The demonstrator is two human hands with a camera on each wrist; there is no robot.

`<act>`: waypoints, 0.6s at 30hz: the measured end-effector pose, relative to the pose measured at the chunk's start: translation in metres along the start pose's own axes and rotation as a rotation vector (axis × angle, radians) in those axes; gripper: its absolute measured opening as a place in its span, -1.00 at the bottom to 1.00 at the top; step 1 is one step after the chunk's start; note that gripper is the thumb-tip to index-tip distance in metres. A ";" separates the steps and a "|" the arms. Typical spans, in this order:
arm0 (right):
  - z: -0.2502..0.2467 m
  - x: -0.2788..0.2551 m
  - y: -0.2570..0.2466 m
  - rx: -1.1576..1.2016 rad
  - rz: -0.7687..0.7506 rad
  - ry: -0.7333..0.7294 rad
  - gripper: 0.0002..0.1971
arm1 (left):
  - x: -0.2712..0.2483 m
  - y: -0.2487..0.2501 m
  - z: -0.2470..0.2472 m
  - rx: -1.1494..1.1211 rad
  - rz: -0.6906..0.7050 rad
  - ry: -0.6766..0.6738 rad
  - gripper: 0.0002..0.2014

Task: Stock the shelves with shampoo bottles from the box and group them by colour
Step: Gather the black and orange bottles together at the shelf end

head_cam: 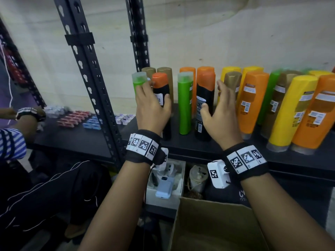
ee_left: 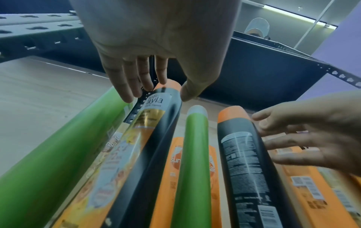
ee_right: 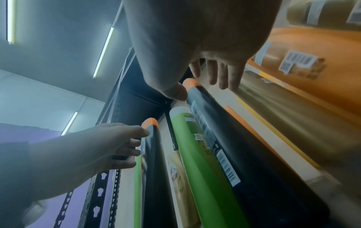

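Observation:
On the black shelf (head_cam: 181, 142) stand green, orange, yellow and gold shampoo bottles in mixed order. My left hand (head_cam: 155, 93) holds a black bottle with an orange cap (head_cam: 160, 87) near its top, thumb on its right side and fingers on its left beside a green bottle (head_cam: 138, 80). In the left wrist view the black bottle (ee_left: 156, 123) lies between thumb and index finger. My right hand (head_cam: 213, 96) is open. Its thumb touches a second black bottle (head_cam: 204, 98), and its straight fingers reach up between that and a gold bottle (head_cam: 233, 78).
A green bottle (head_cam: 184, 105) stands between the two black ones. Orange (head_cam: 252, 102) and yellow (head_cam: 293, 109) bottles lean at the right. A cardboard box (head_cam: 208, 223) sits below my arms. Another person's arm (head_cam: 21, 116) reaches over small packets (head_cam: 76, 118) past the shelf upright (head_cam: 90, 73).

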State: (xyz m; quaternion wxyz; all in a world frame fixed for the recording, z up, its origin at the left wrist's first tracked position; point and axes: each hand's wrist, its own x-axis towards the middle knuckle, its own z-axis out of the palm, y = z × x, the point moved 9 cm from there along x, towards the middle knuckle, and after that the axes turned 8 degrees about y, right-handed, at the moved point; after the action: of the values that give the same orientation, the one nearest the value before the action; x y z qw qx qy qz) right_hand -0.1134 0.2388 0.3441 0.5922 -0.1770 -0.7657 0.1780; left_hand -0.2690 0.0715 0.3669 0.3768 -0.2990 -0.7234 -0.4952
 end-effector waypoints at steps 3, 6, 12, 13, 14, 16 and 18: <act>0.018 0.000 0.016 0.058 0.080 -0.045 -0.22 | -0.001 -0.016 0.015 -0.115 -0.091 -0.040 -0.32; 0.034 -0.005 0.034 0.119 0.198 -0.052 -0.20 | -0.010 -0.029 0.032 -0.225 -0.190 -0.091 -0.22; 0.058 -0.017 0.059 0.283 0.372 -0.048 -0.34 | -0.027 -0.043 0.051 -0.316 -0.270 -0.127 -0.19; 0.058 -0.018 0.060 0.291 0.368 -0.042 -0.36 | -0.029 -0.045 0.055 -0.320 -0.278 -0.137 -0.20; 0.058 -0.019 0.061 0.294 0.357 -0.039 -0.38 | -0.032 -0.047 0.058 -0.322 -0.283 -0.145 -0.21; 0.058 -0.020 0.061 0.304 0.338 -0.044 -0.42 | -0.034 -0.050 0.062 -0.328 -0.289 -0.139 -0.23; 0.058 -0.021 0.061 0.314 0.336 -0.055 -0.44 | -0.035 -0.054 0.063 -0.335 -0.309 -0.109 -0.25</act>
State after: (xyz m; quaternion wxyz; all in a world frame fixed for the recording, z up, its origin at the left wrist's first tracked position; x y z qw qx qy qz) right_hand -0.1615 0.2784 0.2837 0.5536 -0.2027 -0.7041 0.3959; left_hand -0.3092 0.1111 0.2963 0.2019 -0.2696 -0.6876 -0.6432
